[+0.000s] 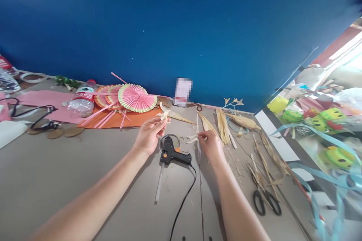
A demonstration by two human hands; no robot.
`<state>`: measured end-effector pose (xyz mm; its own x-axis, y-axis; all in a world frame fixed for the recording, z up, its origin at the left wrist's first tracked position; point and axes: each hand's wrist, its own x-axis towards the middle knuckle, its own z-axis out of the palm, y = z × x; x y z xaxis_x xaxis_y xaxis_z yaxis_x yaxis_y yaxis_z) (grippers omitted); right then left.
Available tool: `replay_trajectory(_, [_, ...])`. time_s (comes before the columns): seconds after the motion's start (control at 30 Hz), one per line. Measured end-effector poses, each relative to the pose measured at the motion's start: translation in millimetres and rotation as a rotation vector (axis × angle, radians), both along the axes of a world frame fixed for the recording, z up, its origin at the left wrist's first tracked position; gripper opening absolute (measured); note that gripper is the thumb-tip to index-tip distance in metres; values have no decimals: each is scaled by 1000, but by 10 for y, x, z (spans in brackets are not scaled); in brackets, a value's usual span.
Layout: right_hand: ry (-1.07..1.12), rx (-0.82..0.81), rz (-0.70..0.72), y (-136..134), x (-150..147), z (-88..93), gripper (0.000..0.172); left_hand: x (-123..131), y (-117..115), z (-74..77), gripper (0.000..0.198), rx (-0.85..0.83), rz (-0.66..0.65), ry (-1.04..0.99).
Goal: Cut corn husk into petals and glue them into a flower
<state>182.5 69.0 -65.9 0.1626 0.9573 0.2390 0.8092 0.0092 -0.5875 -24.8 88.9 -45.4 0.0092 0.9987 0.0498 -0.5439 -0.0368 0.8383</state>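
Note:
Pinched in my left hand (150, 132) is a small pale flower (164, 116) that looks made of dried corn husk. My right hand (210, 146) is lower on the table, thumb and fingers closed together beside thin whitish husk strips (191, 140); I cannot make out whether one is in its grip. Between my hands lies a black glue gun (172, 153), a clear glue stick (160, 184) protruding from its back. Behind it a long dried husk piece (181, 117) rests on the table. More dried husks (223, 126) lie just beyond my right hand.
Black scissors (266, 200) lie at the right among husk strips. Pink paper fans (137, 98) rest on orange paper (113, 119), next to a plastic bottle (82, 99). A phone (182, 92) leans on the blue wall. The glue gun's cord (185, 196) runs toward me. Small husk flowers (233, 101) stand behind.

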Motion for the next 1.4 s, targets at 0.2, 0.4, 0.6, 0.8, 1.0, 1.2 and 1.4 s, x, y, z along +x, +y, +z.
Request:
replay_trajectory(0.2, [-153,-200,-69,-14,-87,-100,24,26,-28,3,14,-1,-57,20])
replay_trajectory(0.4, [-137,115,97,-15,-188,-88,16,6,-30,23,13,-15,-107,15])
replay_trajectory(0.6, [-225,145,178,33,-338,-165,14,12,-22,-8,15,-1,-125,44])
replay_trajectory(0.8, [-154,86,160,94,-357,-234,6,40,-44,3,15,7,-154,69])
replay_trajectory(1.0, [-43,118,172,75,-325,-134,10,35,-30,-10,16,-11,-150,72])
replay_trajectory(1.2, [431,112,166,-4,-340,-18,12,53,-29,-33,16,-24,-159,90])
replay_trajectory(1.4, [530,102,140,-16,-315,-33,15,89,-50,-30,18,-56,-160,130])
